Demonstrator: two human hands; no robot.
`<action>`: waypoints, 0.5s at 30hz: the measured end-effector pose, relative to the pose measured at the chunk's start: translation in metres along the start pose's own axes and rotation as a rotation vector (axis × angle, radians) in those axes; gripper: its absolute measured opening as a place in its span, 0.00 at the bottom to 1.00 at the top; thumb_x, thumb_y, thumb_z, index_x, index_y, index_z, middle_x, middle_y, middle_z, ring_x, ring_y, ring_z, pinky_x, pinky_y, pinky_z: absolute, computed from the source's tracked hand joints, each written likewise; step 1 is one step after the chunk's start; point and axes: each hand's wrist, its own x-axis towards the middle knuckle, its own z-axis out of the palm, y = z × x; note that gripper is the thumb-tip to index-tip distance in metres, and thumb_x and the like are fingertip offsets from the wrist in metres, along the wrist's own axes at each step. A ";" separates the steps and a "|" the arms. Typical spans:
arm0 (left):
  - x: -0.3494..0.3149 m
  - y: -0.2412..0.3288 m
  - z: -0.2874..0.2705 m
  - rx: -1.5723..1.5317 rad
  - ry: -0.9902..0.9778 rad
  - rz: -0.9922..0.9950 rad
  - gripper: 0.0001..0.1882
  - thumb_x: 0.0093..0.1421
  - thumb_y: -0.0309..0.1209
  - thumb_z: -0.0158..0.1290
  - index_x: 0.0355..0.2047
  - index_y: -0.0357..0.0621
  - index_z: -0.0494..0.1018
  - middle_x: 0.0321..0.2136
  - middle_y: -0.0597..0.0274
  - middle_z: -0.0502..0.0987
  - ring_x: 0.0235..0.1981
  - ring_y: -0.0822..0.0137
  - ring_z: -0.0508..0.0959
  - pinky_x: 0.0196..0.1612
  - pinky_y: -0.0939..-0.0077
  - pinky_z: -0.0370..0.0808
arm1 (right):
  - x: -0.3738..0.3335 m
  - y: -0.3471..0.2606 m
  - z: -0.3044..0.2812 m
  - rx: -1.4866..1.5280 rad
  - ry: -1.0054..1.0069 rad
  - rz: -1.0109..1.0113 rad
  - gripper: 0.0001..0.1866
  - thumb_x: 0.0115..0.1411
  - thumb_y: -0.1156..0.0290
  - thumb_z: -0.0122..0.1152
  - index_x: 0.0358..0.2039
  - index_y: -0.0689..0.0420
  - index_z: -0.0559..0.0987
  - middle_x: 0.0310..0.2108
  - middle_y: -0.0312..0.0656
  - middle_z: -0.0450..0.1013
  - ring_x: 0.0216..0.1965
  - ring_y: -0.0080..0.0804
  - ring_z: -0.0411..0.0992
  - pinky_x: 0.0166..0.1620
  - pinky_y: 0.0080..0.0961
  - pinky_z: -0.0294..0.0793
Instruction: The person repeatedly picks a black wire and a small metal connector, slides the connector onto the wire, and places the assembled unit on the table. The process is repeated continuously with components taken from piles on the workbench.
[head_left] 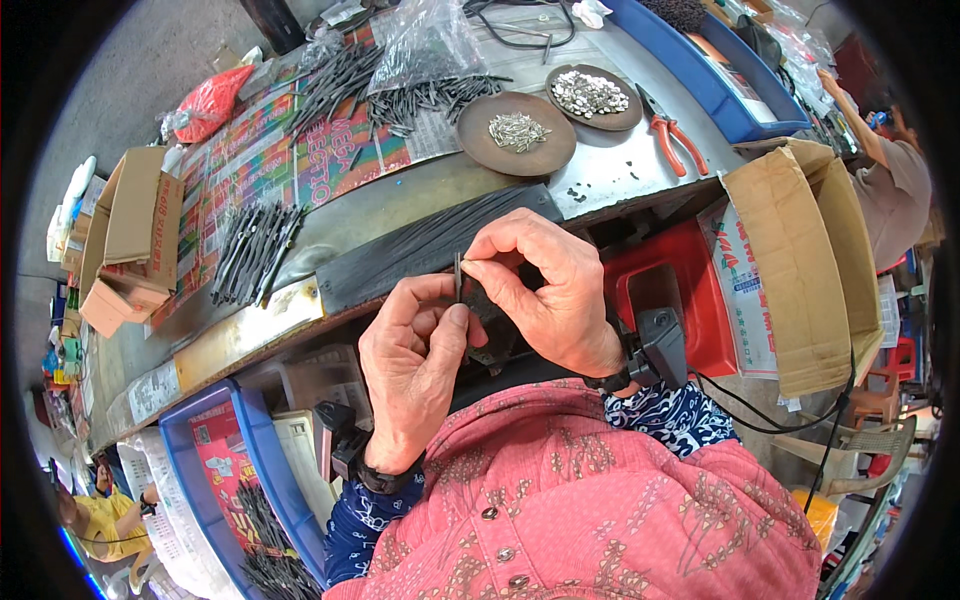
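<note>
Between my hands, near the table's front edge, stands a thin dark strip (pixel 459 279), seen almost edge-on. My left hand (pixel 415 350) pinches its lower part between thumb and fingers. At its upper end, the thumb and forefinger of my right hand (pixel 545 285) are pressed together; any tiny part between those fingertips is too small to make out. Just beyond the hands lies a black board (pixel 400 260). Farther off, a brown dish (pixel 480 150) holds small slim metal pieces, and a second brown dish (pixel 625 122) holds small shiny silver pieces.
Red-handled pliers (pixel 672 140) lie right of the dishes. Black strips lie in a row (pixel 258 250) at left and in a loose heap (pixel 340 90) behind. Blue bins (pixel 185 425) and cardboard boxes (pixel 800 270) flank me; a red stool (pixel 690 290) stands at right. Other people are nearby.
</note>
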 end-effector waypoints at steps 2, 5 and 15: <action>0.000 0.000 0.000 0.017 0.005 0.007 0.08 0.64 0.20 0.48 0.44 0.34 0.70 0.24 0.67 0.76 0.24 0.85 0.69 0.25 0.91 0.63 | 0.000 0.000 -0.001 0.006 -0.008 0.018 0.05 0.55 0.81 0.64 0.32 0.63 0.77 0.29 0.39 0.74 0.26 0.21 0.73 0.28 0.16 0.72; 0.000 -0.002 0.000 0.036 0.021 0.025 0.09 0.64 0.21 0.49 0.44 0.35 0.70 0.24 0.67 0.76 0.22 0.85 0.68 0.24 0.92 0.62 | 0.000 -0.003 -0.001 0.052 -0.037 0.117 0.05 0.56 0.81 0.63 0.33 0.64 0.77 0.28 0.37 0.74 0.25 0.19 0.72 0.28 0.15 0.71; 0.002 -0.017 0.002 0.505 0.141 0.363 0.10 0.62 0.18 0.49 0.44 0.34 0.70 0.22 0.64 0.76 0.24 0.80 0.74 0.27 0.89 0.68 | 0.003 -0.014 -0.006 0.373 -0.083 0.533 0.04 0.59 0.78 0.61 0.34 0.65 0.77 0.27 0.32 0.73 0.24 0.14 0.70 0.27 0.12 0.71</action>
